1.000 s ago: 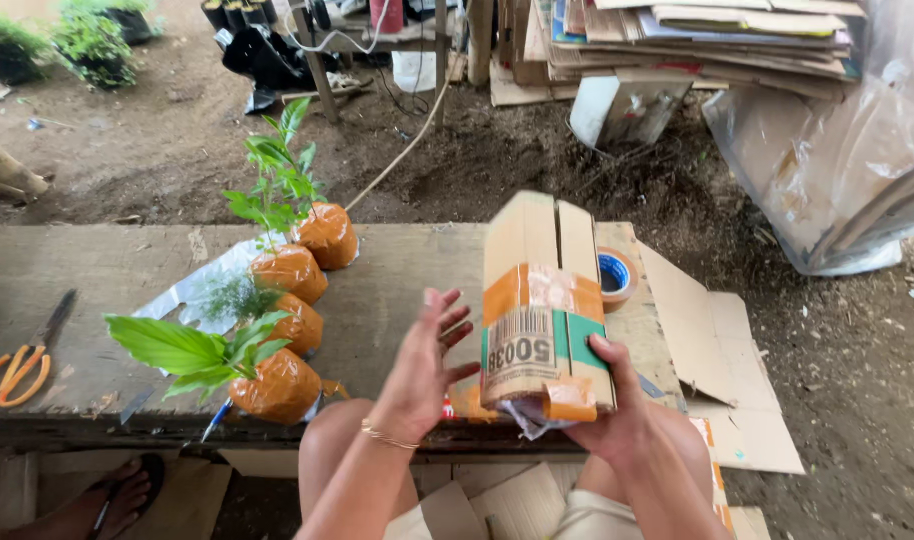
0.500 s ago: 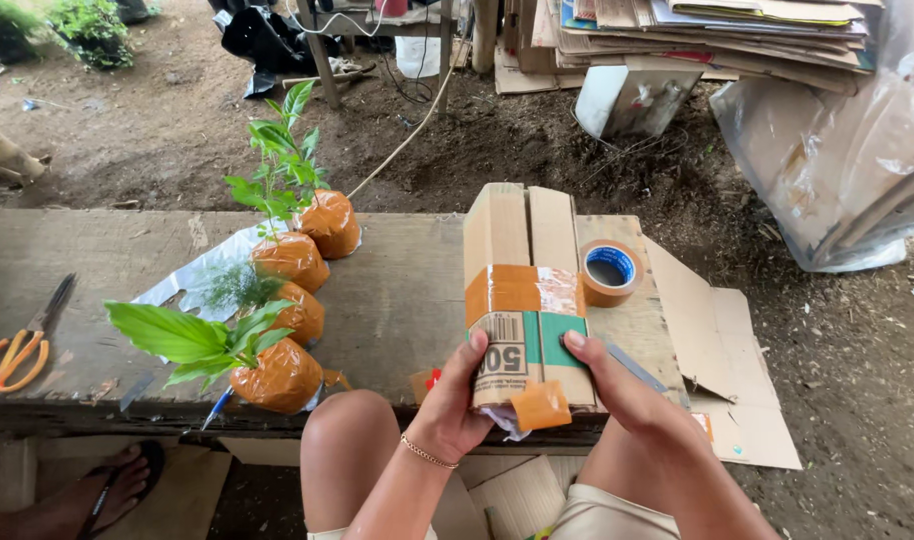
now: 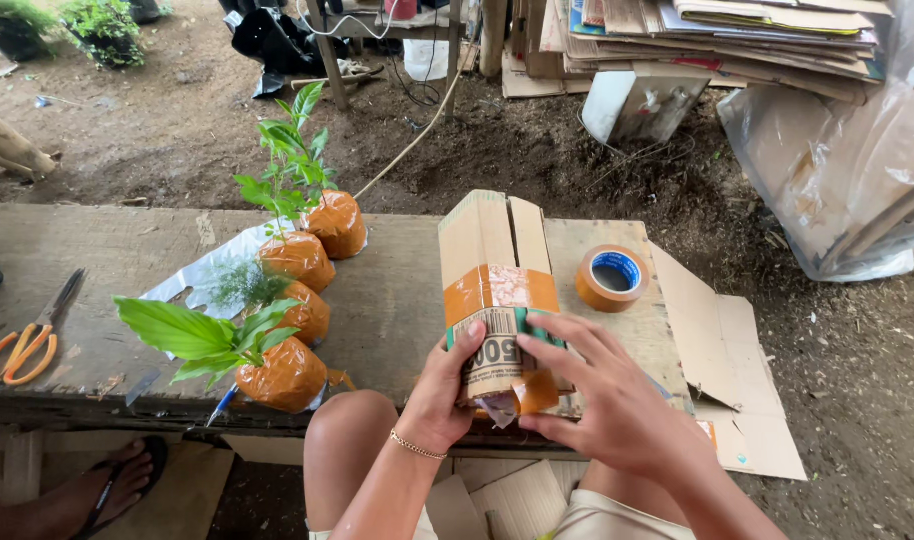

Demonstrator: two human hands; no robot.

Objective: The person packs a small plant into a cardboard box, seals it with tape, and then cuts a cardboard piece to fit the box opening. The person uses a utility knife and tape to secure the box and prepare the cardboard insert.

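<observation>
Cardboard pkg [image 3: 497, 290] x1 gripped by both hands [image 3: 537, 385]; 4 wrapped seedlings [image 3: 295, 320], 1 tape roll [image 3: 613, 277], 1 scissors [image 3: 27, 335]

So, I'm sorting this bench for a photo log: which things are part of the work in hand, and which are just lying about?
In hand:
left hand
right hand
taped cardboard bundle
orange tape roll

Lying about:
scissors
wrapped plants
flat cardboard sheet
cardboard stack

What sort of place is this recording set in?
Probably an outdoor shed or yard workspace for packing plants: bare dirt ground, a rough wooden bench holding seedlings with wrapped roots, and stacked cardboard behind.
</observation>
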